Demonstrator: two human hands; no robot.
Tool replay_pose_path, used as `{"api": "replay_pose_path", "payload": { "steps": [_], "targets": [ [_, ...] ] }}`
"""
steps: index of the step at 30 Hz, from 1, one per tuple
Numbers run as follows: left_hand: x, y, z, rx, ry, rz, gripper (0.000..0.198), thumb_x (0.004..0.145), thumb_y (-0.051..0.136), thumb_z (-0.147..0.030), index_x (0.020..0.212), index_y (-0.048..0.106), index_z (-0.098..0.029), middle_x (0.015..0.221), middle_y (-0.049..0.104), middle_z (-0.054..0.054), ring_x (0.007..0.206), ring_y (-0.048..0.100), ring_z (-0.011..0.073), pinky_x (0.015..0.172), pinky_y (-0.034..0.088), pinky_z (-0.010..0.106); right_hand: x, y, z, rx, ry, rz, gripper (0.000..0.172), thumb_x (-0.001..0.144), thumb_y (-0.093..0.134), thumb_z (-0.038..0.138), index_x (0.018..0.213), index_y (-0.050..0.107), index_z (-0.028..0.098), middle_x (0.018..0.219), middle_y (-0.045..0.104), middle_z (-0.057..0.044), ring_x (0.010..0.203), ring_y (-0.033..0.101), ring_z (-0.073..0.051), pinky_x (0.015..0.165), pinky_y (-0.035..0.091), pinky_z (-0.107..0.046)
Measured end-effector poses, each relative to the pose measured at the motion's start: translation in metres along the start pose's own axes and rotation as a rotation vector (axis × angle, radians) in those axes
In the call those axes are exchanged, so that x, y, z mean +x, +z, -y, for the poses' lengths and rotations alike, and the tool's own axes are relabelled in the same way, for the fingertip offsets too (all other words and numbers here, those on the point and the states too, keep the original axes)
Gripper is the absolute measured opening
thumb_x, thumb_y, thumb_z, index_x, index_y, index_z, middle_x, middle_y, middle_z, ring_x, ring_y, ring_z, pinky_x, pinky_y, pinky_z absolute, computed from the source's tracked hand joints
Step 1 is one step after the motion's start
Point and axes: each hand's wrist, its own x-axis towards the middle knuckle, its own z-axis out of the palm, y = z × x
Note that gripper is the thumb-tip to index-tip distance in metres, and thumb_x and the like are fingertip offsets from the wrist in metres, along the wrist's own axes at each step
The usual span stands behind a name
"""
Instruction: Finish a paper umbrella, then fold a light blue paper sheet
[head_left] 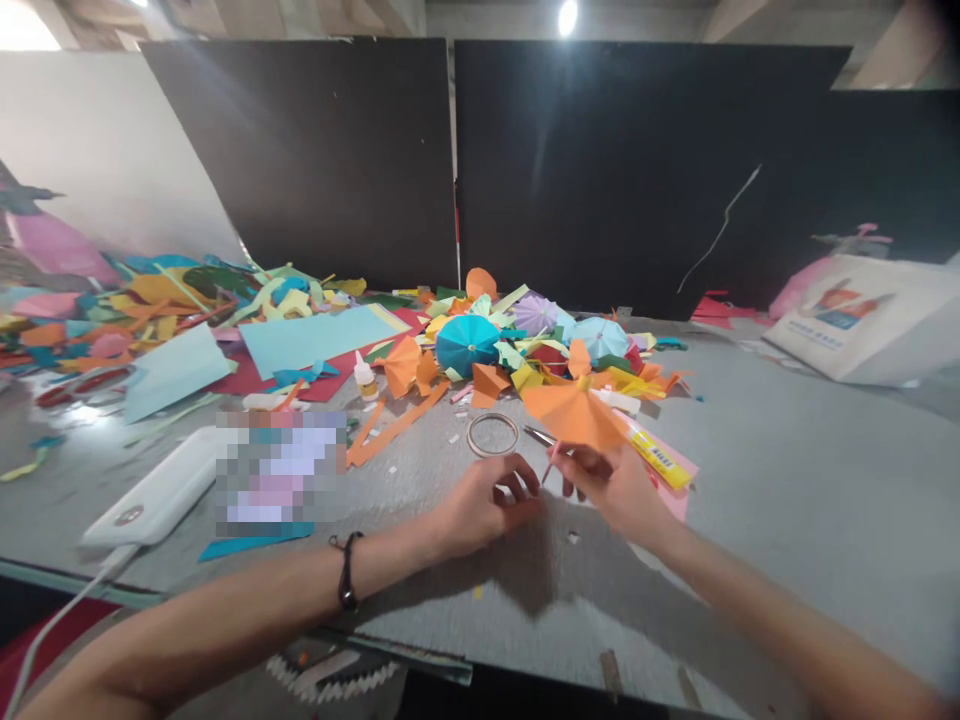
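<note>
My right hand [619, 490] is closed, pinching a thin pink strip [551, 464] between thumb and fingers. My left hand [491, 505] is beside the strip's lower end, its fingers bent and apart from the thumb, with nothing visible between them. Just beyond my right hand is an orange paper umbrella shape [577, 412]; I cannot tell whether the fingers touch it. Metal scissors [538, 436] show only their tips by my right fingers. A ring-shaped roll [493, 434] lies beyond my left hand.
Folded paper umbrellas, a blue one [466, 346] among them, sit in a scrap heap. A glue bottle [365, 378] stands left of it. A yellow glue tube [660, 460] lies right. A white power bank [161, 490] and cable are left; a white bag [862, 320] stands far right.
</note>
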Motion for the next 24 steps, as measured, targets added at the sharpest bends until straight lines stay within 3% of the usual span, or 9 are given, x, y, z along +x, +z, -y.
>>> {"api": "replay_pose_path", "payload": {
  "steps": [5, 8, 12, 17, 24],
  "targets": [
    [-0.002, -0.002, -0.003, 0.170, 0.134, -0.014, 0.006, 0.085, 0.069, -0.020, 0.088, 0.067, -0.015, 0.080, 0.068, 0.003, 0.069, 0.060, 0.0122, 0.062, 0.047, 0.024, 0.059, -0.012, 0.006, -0.069, -0.046, -0.062, 0.033, 0.094, 0.068, 0.051, 0.092, 0.071, 0.018, 0.064, 0.072, -0.002, 0.056, 0.068, -0.019, 0.056, 0.053, -0.030],
    [-0.003, -0.002, -0.002, 0.197, 0.132, 0.021, 0.011, 0.089, 0.069, -0.027, 0.088, 0.067, -0.015, 0.077, 0.066, 0.001, 0.065, 0.056, 0.0113, 0.061, 0.046, 0.024, 0.098, 0.001, -0.004, -0.106, -0.030, -0.111, 0.027, 0.100, 0.066, 0.041, 0.100, 0.070, 0.015, 0.082, 0.075, -0.005, 0.063, 0.069, -0.016, 0.064, 0.058, -0.030],
    [-0.003, -0.003, -0.002, 0.204, 0.132, 0.028, 0.011, 0.090, 0.067, -0.027, 0.087, 0.067, -0.016, 0.075, 0.065, 0.000, 0.064, 0.056, 0.0110, 0.061, 0.045, 0.024, 0.133, 0.031, -0.021, -0.147, 0.055, -0.068, 0.027, 0.103, 0.066, 0.036, 0.121, 0.067, 0.017, 0.115, 0.071, -0.007, 0.093, 0.072, -0.019, 0.080, 0.063, -0.038],
    [-0.004, -0.004, -0.004, 0.211, 0.144, 0.047, 0.010, 0.090, 0.068, -0.026, 0.088, 0.067, -0.016, 0.075, 0.066, 0.000, 0.065, 0.057, 0.0112, 0.061, 0.045, 0.023, 0.149, 0.054, -0.032, -0.180, 0.140, -0.053, 0.031, 0.103, 0.065, 0.036, 0.128, 0.065, 0.019, 0.129, 0.068, -0.010, 0.106, 0.070, -0.023, 0.090, 0.061, -0.043],
    [-0.005, -0.004, -0.006, 0.223, 0.136, 0.051, 0.011, 0.091, 0.067, -0.026, 0.087, 0.068, -0.016, 0.074, 0.065, -0.001, 0.061, 0.054, 0.0098, 0.059, 0.043, 0.023, 0.151, 0.050, -0.026, -0.246, 0.132, -0.061, 0.032, 0.103, 0.066, 0.037, 0.129, 0.065, 0.018, 0.127, 0.068, -0.009, 0.105, 0.070, -0.023, 0.089, 0.062, -0.044]
  ]
}}
